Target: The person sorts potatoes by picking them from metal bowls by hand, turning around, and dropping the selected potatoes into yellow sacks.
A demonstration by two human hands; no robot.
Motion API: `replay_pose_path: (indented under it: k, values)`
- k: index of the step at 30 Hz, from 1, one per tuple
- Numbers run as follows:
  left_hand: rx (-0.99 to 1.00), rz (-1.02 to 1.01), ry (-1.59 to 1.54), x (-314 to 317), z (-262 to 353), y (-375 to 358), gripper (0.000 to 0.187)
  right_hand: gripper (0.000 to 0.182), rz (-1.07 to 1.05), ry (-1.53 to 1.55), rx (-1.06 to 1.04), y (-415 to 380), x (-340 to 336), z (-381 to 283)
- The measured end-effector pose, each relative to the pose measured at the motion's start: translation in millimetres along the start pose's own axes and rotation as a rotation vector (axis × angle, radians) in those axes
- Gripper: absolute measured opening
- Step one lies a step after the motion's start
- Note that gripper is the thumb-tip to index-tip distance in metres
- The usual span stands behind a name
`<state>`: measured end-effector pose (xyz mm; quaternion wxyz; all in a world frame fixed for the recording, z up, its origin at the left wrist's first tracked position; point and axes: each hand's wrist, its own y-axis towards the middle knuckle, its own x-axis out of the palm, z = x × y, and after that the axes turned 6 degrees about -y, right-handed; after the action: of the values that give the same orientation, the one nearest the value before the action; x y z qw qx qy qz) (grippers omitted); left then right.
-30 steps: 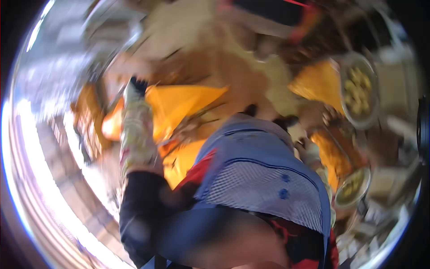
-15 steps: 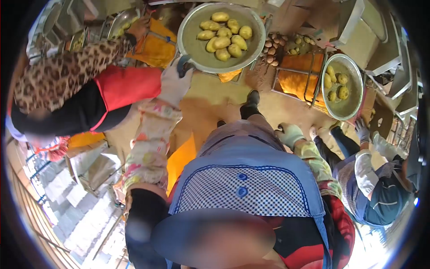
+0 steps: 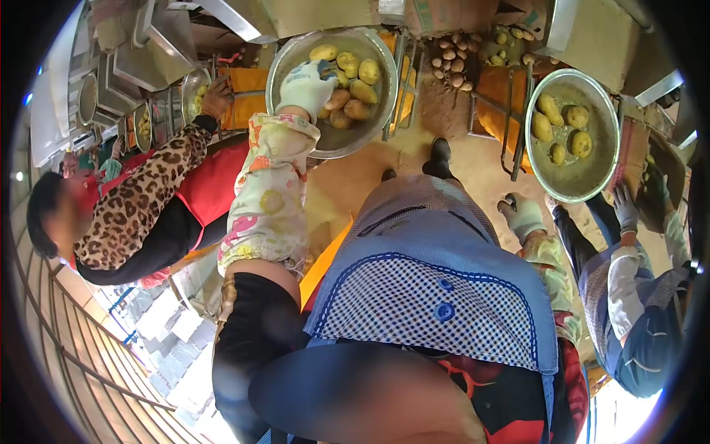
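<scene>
My left hand point(image 3: 307, 86), in a white glove with dark fingertips, reaches into a round metal basin point(image 3: 277, 59). It lies palm down over the potatoes point(image 3: 362, 92), its fingers stretched forward against them. No potato shows in its grip, though the hand covers part of the heap. Some potatoes look pale yellow; those by my wrist look browner. My right hand point(image 3: 522, 216), gloved alike, hangs beside my blue apron point(image 3: 421, 296). Its fingers are loosely bent and apart, and it holds nothing.
Another basin point(image 3: 534, 148) with several potatoes stands at the right, near a co-worker in an apron point(image 3: 614, 296). On the left, a co-worker with a leopard-print sleeve point(image 3: 148, 200) reaches toward a smaller basin point(image 3: 194, 90). Brown potatoes point(image 3: 452, 61) lie on the floor behind the basins.
My left hand has gone from the basin's near rim to the potatoes inside. The view has shifted, and my right hand appears farther right, still hanging.
</scene>
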<state>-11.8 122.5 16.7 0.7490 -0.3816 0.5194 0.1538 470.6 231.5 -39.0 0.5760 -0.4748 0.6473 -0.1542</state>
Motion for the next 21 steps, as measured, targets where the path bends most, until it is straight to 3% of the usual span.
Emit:
replay_pose_path:
  k: [4,7,8,12,16,17,19,21]
  values:
    - [0.067,-0.072,0.143,25.2,7.0,8.7,0.051,0.044,-0.068,-0.012,0.053,-5.5,-2.1,-7.9]
    - [-0.020,-0.177,0.222,23.2,18.2,22.1,0.045,0.045,-0.094,0.018,0.104,-11.1,1.9,-14.9]
    - [-0.025,-0.207,0.208,28.7,14.5,30.1,0.052,0.045,-0.098,0.015,0.121,-14.0,2.3,-19.2]
    - [0.082,-0.126,0.138,41.7,1.3,43.1,0.046,0.045,-0.021,0.053,0.127,-26.6,12.6,-32.6]
    - [0.164,0.003,-0.335,15.3,-25.9,31.3,0.049,0.045,-0.006,0.015,0.111,-32.9,16.1,-53.3]
    - [-0.023,-0.152,-0.793,11.0,-41.1,28.3,0.045,0.045,-0.028,0.009,0.129,-34.3,14.7,-62.3]
    - [0.068,-0.280,-1.425,1.2,-74.3,12.2,0.042,0.044,-0.074,-0.006,0.161,-36.6,10.6,-81.0]
    - [0.084,-0.474,-1.822,6.7,-98.3,-7.6,0.042,0.044,-0.070,0.003,0.139,-32.8,18.5,-89.6]
